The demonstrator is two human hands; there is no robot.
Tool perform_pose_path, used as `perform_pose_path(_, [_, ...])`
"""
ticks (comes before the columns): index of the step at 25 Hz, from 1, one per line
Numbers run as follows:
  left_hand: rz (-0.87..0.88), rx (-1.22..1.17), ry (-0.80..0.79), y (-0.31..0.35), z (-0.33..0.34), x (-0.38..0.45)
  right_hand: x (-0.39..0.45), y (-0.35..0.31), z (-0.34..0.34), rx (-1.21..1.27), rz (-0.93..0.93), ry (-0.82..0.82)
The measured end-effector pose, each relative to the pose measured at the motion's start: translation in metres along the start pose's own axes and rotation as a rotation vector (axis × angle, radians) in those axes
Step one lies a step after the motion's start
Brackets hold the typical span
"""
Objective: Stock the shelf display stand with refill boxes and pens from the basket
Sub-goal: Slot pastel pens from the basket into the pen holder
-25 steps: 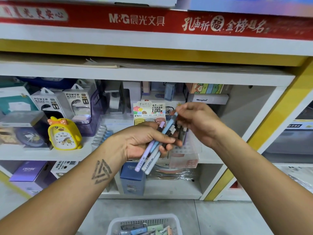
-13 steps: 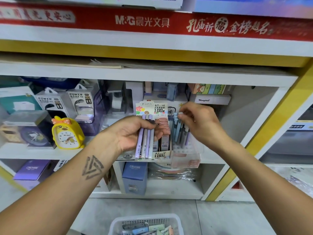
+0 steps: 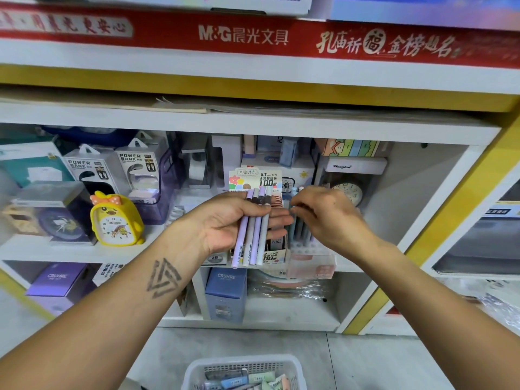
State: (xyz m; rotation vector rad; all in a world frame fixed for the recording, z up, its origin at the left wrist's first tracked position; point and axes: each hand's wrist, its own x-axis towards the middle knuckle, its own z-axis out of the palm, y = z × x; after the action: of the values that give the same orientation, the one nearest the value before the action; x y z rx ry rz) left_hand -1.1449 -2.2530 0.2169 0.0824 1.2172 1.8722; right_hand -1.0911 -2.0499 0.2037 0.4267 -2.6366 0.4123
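Note:
The display stand [image 3: 253, 177] sits on the middle shelf, with a printed card header and a clear pen holder on its right side. My left hand [image 3: 222, 223] grips a bunch of purple and grey pens [image 3: 254, 240], held upright in front of the stand. My right hand [image 3: 329, 218] is at the holder, its fingertips pinching a pale blue pen [image 3: 294, 192] that stands among the other pens there. Below, the white basket [image 3: 197, 367] holds several refill boxes [image 3: 242, 380] and pens.
A yellow duck clock [image 3: 116, 220] and power bank boxes [image 3: 135, 170] stand left of the stand. Blue and purple boxes [image 3: 225, 294] fill the lower shelf. A yellow post [image 3: 439, 229] borders the shelf on the right. Grey floor lies below.
My right hand carried a blue pen from the bunch to the stand and lowered it among the standing pens. My left hand turned its pens upright and rose toward the stand.

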Motion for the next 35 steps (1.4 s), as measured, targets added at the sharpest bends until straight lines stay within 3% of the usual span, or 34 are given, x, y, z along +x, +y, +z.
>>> perform_pose_path(3, [0.025,-0.013,-0.062,-0.001,0.002,-0.002,0.002,0.003,-0.001,-0.180,0.036,-0.041])
perform_pose_path(6, [0.038,0.005,-0.132,-0.003,0.004,-0.003,0.003,0.005,-0.002,-0.184,0.121,-0.135])
perform_pose_path(8, [0.040,0.023,-0.149,-0.004,0.006,-0.001,0.006,0.001,-0.004,0.047,0.246,-0.057])
perform_pose_path(10, [0.042,0.042,-0.157,-0.005,0.009,0.000,0.009,-0.004,-0.010,0.529,0.452,0.054])
perform_pose_path(12, [0.047,0.065,-0.173,-0.007,0.013,0.002,0.011,-0.009,-0.017,0.891,0.548,0.057])
perform_pose_path(16, [0.064,0.044,-0.187,-0.008,0.017,0.005,0.009,-0.006,-0.026,1.048,0.583,0.176])
perform_pose_path(19, [0.124,-0.045,-0.013,-0.002,0.013,0.011,0.006,0.010,-0.036,0.929,0.618,0.357])
perform_pose_path(22, [0.118,-0.055,0.116,-0.001,0.011,0.015,-0.004,0.024,-0.036,0.519,0.509,0.322])
perform_pose_path(25, [0.081,-0.078,0.117,-0.003,0.015,0.015,-0.019,0.026,-0.029,0.286,0.337,0.190])
perform_pose_path(35, [0.104,-0.017,-0.006,-0.009,0.020,0.014,-0.026,0.021,-0.019,0.166,0.112,0.119])
